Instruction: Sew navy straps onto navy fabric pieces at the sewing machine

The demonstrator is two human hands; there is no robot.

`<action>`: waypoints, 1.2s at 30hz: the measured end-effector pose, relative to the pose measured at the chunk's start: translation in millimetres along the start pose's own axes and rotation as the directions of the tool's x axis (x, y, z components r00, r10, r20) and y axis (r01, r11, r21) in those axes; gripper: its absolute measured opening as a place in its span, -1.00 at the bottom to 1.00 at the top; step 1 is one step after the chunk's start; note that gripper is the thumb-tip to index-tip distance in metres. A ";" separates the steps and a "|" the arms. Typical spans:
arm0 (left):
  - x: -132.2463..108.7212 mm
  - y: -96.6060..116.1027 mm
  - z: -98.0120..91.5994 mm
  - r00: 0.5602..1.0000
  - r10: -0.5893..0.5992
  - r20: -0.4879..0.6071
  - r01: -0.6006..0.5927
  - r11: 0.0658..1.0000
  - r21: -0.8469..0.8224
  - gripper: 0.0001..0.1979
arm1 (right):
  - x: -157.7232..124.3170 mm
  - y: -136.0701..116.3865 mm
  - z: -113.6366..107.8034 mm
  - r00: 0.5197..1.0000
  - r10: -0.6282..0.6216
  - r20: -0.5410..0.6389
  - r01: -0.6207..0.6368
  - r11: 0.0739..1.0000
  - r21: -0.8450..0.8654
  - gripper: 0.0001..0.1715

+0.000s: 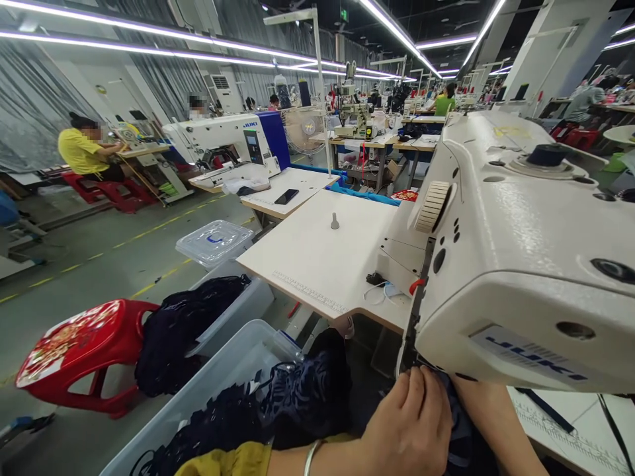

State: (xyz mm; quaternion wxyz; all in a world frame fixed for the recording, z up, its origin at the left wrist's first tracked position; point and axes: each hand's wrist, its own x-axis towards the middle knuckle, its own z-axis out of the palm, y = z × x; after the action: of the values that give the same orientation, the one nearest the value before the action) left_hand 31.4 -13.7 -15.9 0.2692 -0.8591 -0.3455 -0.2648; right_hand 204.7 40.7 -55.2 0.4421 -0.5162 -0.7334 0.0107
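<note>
My left hand [411, 420], with a bangle at its wrist, is closed beneath the front end of a white JUKI sewing machine [496, 231]. Its fingertips are bent together on dark navy fabric [469, 433] by the needle area, and the grip point itself is largely covered by the fingers. Of my right arm only the forearm [501, 423] shows, reaching in under the machine head; the right hand is hidden behind my left hand and the machine. More navy pieces [302, 390] lie in a heap just left of my left hand.
A clear plastic bin [198, 390] of navy pieces stands at lower left, beside a red stool [94, 350]. The white machine table [322, 251] carries a small grey peg. Beyond it are a phone [287, 196] and another JUKI machine [223, 142]. A seated person in yellow [82, 149] works far left.
</note>
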 end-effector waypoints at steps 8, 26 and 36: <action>-4.0 -8.0 -3.6 0.996 0.056 0.066 -0.056 0.998 0.001 -0.60 | -6.0 4.3 -0.4 0.997 0.057 0.051 -0.055 0.997 -0.051 -0.61; -3.3 -7.8 -3.9 0.994 0.055 0.090 -0.046 0.995 -0.093 -0.65 | 1.7 -0.7 -7.5 0.971 0.186 0.151 -0.197 0.978 0.066 -0.66; 2.4 -10.2 -2.5 0.992 0.061 0.108 -0.048 0.991 -0.126 -0.62 | 4.3 -0.3 -6.5 0.982 0.183 0.037 -0.183 0.983 -0.007 -0.73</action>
State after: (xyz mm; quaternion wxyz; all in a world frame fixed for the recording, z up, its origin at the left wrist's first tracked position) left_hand 24.7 -7.9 -9.7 0.2032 -0.8966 -0.3194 -0.2298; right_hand 208.5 41.0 -48.3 0.4244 -0.5819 -0.6912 0.0595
